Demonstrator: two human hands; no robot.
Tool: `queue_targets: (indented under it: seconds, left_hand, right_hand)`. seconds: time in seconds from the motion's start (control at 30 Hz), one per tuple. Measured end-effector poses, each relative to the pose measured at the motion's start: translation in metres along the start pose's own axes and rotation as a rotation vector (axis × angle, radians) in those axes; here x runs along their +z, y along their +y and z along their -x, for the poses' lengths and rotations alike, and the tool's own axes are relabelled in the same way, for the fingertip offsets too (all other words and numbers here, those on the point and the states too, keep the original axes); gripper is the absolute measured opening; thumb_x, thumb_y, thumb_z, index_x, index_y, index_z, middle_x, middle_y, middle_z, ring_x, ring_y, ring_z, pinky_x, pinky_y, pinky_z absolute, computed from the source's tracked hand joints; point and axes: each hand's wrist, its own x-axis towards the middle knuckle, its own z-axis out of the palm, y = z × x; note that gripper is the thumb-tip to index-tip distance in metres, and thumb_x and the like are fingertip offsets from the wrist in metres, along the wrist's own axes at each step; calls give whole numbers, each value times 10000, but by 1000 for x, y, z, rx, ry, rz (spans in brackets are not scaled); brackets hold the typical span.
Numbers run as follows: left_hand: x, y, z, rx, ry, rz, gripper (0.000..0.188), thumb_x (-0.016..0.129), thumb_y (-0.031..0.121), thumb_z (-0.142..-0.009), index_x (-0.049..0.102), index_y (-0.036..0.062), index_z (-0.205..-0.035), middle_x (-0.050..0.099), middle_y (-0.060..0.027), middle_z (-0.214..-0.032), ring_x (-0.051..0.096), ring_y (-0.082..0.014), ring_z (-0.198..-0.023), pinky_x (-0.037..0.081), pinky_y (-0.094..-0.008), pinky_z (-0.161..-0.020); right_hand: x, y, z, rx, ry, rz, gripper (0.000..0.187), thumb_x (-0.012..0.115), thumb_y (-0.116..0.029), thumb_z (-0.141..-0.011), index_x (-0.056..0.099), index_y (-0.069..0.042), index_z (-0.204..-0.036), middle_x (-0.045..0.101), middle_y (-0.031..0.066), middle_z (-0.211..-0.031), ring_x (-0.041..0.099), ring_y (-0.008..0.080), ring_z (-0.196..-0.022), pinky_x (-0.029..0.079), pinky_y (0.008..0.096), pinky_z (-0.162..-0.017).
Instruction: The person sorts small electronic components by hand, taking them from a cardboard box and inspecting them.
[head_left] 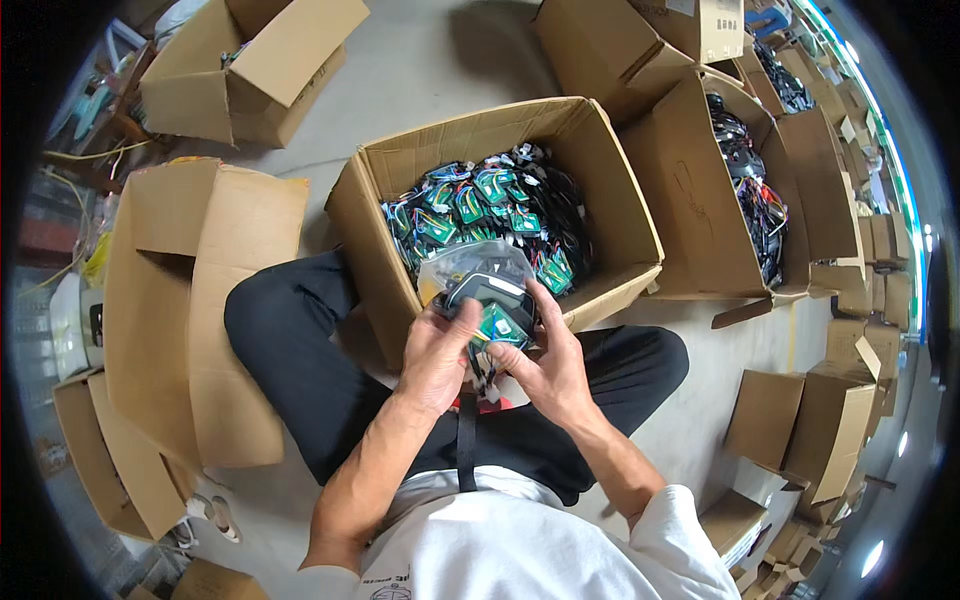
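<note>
Head-cam view, read remotely: I judge the black unit (517, 303) light, stiff, prob. slick, the green board (502, 326) w/ it fragile — best hold: housing edges, not wires (483, 371). Unit lies betw. the hands, nr a clear bag (482, 257), at the carton's (625, 205) near side. R hand (552, 365) is clamped on its right edge; L hand (437, 352) meets the left, thumb blurred — can't tell if closed.

A grey floor (420, 80) is noted. Open cardboard boxes (765, 415) are stacked along the right side. Small white lamps (873, 558) and a long, bright, green-edged band (905, 190) are observed at the right rim. The left rim is cluttered and blurred.
</note>
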Motion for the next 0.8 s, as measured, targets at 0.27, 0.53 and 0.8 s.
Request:
queue_targets:
  seconds: [0.27, 0.53, 0.8]
  left_hand:
    - [-15, 10, -5, 125, 87, 90, 443, 427, 354, -1077, 529, -20, -1291, 614, -152, -1292, 612, -260, -1174, 475, -434, -1029]
    - [2, -23, 10, 533, -96, -659, 502, 598, 324, -1003, 537, -36, -1348, 529, -207, -1397, 518, -301, -1300, 438, -381, -1052]
    - [27, 1, 23, 635, -486, -929, 567, 707, 444, -901, 633, 62, -1313, 218, -291, -1571, 445, -447, -1342, 416, -508, -1087]
  right_hand:
    - [-8, 14, 7, 343, 101, -626, 396, 705, -91, -928, 565, 48, -1271, 699, 112, -1053, 684, 144, -929, 574, 262, -780]
    - [38, 11, 4, 361, 92, -1400, 385, 567, -401, -1004, 594, -126, -1272, 669, 20, -1196, 583, 200, -1135, 405, 443, -1056]
    - [29, 43, 22, 65, 62, -1463, 569, 719, -264, -902, 508, -75, -1395, 555, 121, -1411, 476, 290, -1336, 427, 482, -1092]
